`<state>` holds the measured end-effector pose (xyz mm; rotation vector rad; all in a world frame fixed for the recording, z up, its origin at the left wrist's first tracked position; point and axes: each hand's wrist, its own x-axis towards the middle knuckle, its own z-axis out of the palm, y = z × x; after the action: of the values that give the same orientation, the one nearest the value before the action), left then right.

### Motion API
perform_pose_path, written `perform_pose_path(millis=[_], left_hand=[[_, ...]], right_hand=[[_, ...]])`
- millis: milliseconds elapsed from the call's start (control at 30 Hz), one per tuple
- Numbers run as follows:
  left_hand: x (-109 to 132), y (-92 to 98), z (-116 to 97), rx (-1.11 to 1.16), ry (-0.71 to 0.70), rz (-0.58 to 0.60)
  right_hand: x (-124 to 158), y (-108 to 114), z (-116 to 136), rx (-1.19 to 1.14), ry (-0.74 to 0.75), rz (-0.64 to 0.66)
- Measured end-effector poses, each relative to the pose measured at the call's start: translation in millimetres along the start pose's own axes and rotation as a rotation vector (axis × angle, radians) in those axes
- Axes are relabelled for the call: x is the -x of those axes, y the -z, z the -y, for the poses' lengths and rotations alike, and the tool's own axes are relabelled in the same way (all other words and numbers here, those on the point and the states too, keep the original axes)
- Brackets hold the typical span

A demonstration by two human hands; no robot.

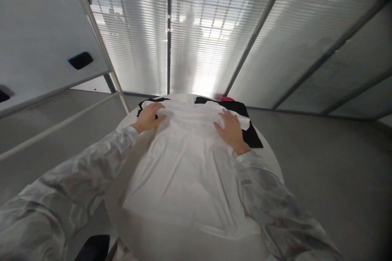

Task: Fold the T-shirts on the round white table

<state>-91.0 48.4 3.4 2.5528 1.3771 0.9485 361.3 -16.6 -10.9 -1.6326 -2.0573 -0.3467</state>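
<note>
A white shirt (186,163) lies spread flat over a round white table (269,159), its collar end away from me. My left hand (150,117) rests on the shirt's far left shoulder, fingers stretched flat. On the far right shoulder lies my right hand (231,129), palm down with fingers spread. Neither hand grips anything. Under the shirt's far end sits a black cloth (245,124), with a smaller black patch (143,104) showing at the left. Both my arms wear pale translucent sleeves.
A small red object (226,98) peeks out behind the black cloth at the table's far edge. A whiteboard on a stand (45,40) leans at the left. Glass walls with blinds (214,28) stand behind. Grey floor surrounds the table.
</note>
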Motion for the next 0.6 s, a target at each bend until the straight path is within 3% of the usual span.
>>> perform_pose_path(millis=[67, 167, 367, 600], left_hand=[[23.7, -2.6, -19.8, 0.048, -0.251, 0.237], [56.3, -5.0, -32.0, 0.058, -0.38, 0.425], [77.7, 3.3, -24.9, -0.061, -0.389, 0.553], [84.2, 13.4, -50.5, -0.163, -0.421, 0.608]], right_hand=[[20.3, 7.4, 26.9, -0.048, 0.173, 0.099], [53.1, 13.6, 49.3, -0.088, 0.28, 0.243], [82.8, 13.3, 41.0, -0.086, 0.25, 0.308], [85.1, 12.0, 38.4, -0.08, 0.247, 0.302]])
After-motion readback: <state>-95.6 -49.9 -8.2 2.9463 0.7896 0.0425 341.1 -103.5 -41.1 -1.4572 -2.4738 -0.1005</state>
